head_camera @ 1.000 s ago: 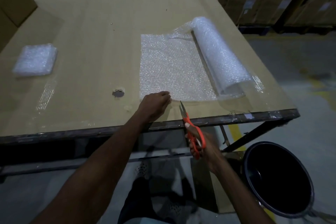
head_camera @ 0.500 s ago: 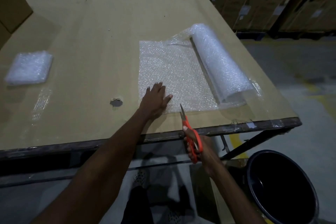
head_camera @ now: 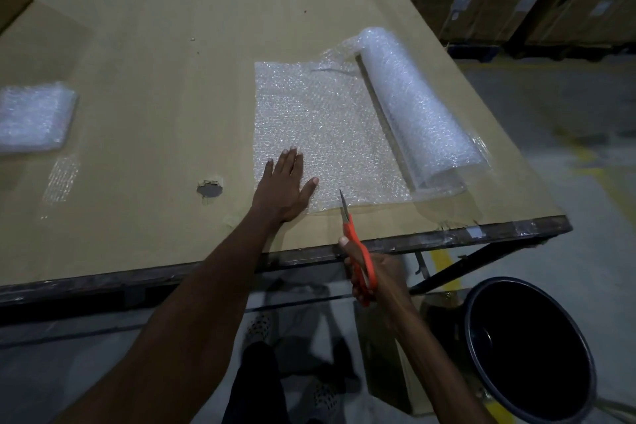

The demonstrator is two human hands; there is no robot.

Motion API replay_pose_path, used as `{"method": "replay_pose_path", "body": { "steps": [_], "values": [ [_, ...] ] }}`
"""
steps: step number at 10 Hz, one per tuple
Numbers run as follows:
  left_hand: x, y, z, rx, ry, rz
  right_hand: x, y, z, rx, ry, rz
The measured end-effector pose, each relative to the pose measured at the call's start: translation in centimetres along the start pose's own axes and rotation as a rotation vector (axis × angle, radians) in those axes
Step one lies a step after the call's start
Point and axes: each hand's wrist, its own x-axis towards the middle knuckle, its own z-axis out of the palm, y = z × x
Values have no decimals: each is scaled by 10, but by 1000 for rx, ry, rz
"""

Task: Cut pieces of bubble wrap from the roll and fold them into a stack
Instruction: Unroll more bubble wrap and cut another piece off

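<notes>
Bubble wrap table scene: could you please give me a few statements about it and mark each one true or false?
1. The left hand lies flat on the unrolled sheet. True.
2. The right hand holds blue scissors. False: the scissors have orange handles.
3. The roll lies to the right of the unrolled sheet. True.
4. The folded stack sits on top of the roll. False: it lies near the table's left edge.
5. The black bin stands on the table. False: it is on the floor.

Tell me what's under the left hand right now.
The left hand lies flat on the near left corner of the unrolled bubble wrap sheet, its heel on the cardboard-covered table. The wrap directly beneath the palm is hidden.
</notes>
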Motion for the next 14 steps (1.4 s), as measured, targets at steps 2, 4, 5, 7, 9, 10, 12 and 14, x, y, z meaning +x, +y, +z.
{"method": "replay_pose_path", "body": {
  "steps": [2,4,5,7,9,10,12,14],
  "values": [
    [-1,1,-2,6,8,-3,3,4,-4,-30,24,6],
    [-2,2,0,12,23,-4,9,1,0,-25,17,-13],
    [-3,0,1,18,28,-9,9,4,0,-37,11,-18],
    [-3,1,2,18,24,-9,12,2,-3,-57,-9,2],
    [-3,0,2,18,25,-11,13,-6,-1,-64,-3,49],
    [-4,0,2,17,25,-14,16,-8,1,-61,19,61],
    [-7,1,2,-7,25,-16,14,-5,3,-77,27,46],
    [-8,-1,3,0,25,-17,16,-12,3,-80,39,51]
  ]
}}
